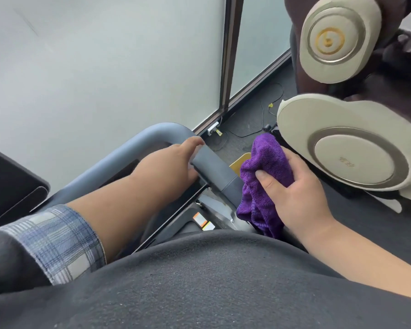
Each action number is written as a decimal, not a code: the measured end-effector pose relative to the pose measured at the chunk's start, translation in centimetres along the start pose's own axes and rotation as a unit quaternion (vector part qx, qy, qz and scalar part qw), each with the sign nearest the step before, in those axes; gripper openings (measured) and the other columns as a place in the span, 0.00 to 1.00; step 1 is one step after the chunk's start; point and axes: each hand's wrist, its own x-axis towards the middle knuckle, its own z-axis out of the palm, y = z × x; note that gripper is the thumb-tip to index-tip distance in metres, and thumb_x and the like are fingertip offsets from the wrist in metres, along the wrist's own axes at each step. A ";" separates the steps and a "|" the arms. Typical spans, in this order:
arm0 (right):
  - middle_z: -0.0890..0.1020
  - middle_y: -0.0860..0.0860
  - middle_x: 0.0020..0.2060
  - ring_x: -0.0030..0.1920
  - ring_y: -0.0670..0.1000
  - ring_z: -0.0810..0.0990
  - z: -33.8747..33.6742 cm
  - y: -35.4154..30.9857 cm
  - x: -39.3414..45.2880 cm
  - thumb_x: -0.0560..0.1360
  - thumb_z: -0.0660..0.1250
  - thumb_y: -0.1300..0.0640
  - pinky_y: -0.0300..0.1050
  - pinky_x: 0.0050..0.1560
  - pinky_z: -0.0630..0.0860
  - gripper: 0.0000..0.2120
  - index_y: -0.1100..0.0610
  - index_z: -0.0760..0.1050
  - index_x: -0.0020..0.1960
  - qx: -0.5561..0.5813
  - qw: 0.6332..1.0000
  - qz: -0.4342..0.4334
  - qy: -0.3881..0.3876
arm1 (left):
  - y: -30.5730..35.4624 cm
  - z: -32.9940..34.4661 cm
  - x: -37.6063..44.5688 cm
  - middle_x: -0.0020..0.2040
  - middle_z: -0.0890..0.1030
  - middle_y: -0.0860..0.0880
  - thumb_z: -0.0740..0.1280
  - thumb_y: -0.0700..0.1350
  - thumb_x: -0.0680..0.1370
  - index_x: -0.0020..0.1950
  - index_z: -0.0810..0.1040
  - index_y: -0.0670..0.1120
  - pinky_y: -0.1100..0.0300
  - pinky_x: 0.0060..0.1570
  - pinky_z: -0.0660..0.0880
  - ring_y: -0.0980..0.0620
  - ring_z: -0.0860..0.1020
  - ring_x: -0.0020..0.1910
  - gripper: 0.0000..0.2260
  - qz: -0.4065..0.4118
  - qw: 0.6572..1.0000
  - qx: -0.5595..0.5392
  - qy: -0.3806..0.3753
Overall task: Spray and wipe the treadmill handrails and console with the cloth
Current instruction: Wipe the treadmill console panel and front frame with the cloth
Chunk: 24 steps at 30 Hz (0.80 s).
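Observation:
A grey-blue treadmill handrail curves from the left up to a bend and runs down into a darker grey grip section. My left hand rests on that dark section, fingers wrapped round its upper end. A bunched purple cloth is gripped in my right hand, pressed against the right side of the dark rail. Below the rail lies the treadmill base with orange and yellow labels. No spray bottle is in view. The console is not clearly visible.
Frosted glass panels with a dark frame post stand behind the rail. A beige and brown machine with round discs crowds the right side. Cables and a socket lie on the dark carpet. A black object sits far left.

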 end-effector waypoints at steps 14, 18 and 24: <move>0.80 0.31 0.55 0.57 0.37 0.78 4.9 -3.2 2.5 0.68 0.72 0.41 0.39 0.58 0.72 0.23 0.26 0.72 0.60 -0.027 0.989 -0.066 -0.128 | -5.5 -3.4 -0.2 0.47 0.77 0.54 0.61 0.44 0.74 0.73 0.62 0.63 0.58 0.33 0.68 0.49 0.77 0.40 0.28 -0.192 0.977 -0.088 -0.011; 0.79 0.28 0.55 0.57 0.35 0.78 5.3 -3.4 2.7 0.65 0.71 0.37 0.37 0.57 0.72 0.24 0.25 0.72 0.60 -0.029 0.989 -0.067 -0.127 | -7.2 -4.0 -2.9 0.45 0.78 0.55 0.60 0.45 0.74 0.70 0.61 0.65 0.58 0.33 0.72 0.50 0.78 0.38 0.27 -0.223 0.972 -0.072 -0.011; 0.82 0.30 0.50 0.52 0.35 0.80 5.9 -3.6 2.6 0.70 0.75 0.45 0.42 0.57 0.76 0.24 0.31 0.74 0.63 -0.039 0.987 -0.065 -0.142 | -8.6 -3.5 -6.1 0.47 0.78 0.53 0.60 0.47 0.74 0.65 0.61 0.64 0.48 0.37 0.81 0.49 0.78 0.38 0.22 -0.288 0.953 -0.098 0.003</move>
